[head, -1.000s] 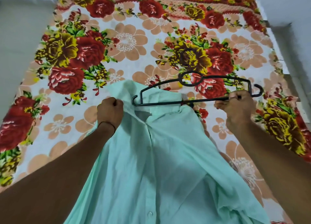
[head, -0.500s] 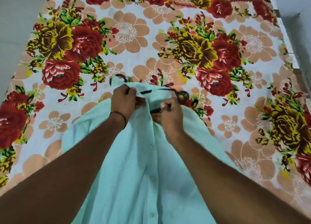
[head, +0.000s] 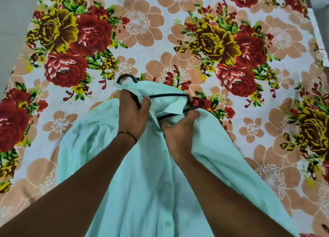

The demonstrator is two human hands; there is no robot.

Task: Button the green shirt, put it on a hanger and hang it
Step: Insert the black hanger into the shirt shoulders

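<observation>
Step in hand: fitting the hanger (head: 168,95) inside the green shirt (head: 142,192), at frame centre. Left hand (head: 132,116) grips the collar; right hand (head: 178,130) clutches shirt fabric beside the hanger's lower bar. Next move probably calls for drawing the shoulders over the hanger.

Both forearms reach forward; left hand (head: 132,117) and right hand (head: 178,131) sit close together, fingers curled gripping the shirt (head: 142,192).
</observation>
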